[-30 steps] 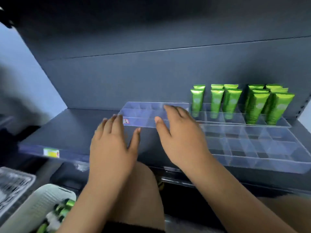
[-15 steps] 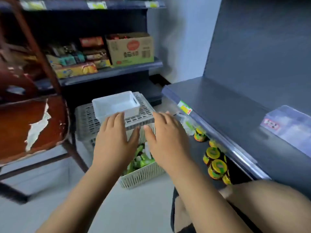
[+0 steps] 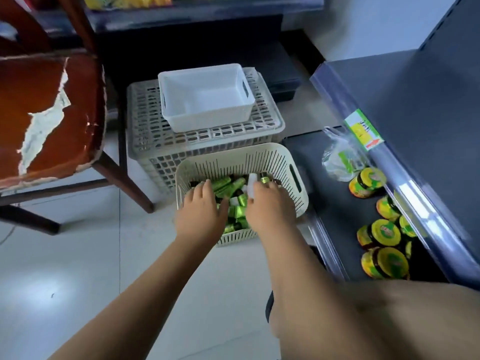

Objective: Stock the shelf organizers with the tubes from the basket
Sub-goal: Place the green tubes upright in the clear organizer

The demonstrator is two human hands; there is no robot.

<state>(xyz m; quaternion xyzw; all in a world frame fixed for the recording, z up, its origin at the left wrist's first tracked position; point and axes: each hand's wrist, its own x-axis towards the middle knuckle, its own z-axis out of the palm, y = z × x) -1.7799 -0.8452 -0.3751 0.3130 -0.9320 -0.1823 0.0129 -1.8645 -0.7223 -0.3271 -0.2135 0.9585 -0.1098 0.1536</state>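
— Where are the tubes [image 3: 233, 188]?
— On my feed: glossy green, dark-capped, heaped loose in the cream slotted basket [image 3: 233, 159] on the floor, just beside the lower shelf [image 3: 337, 211].
— And the hands?
— The left hand [image 3: 200, 214] lies flat on the pile, fingers straight. The right hand [image 3: 270, 206] digs in; I can't tell its grip.

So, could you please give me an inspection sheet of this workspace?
Surface: pale tiled floor.
Job's things: cream slotted basket on the floor holds green tubes; shelf organizers not in view.
Clutter: white bin on perforated crate; clear bag and jars on lower shelf.
Hands: left hand and right hand both in the basket among tubes; grip unclear.
Cables: nothing seen.
Surroundings: worn red chair at left.
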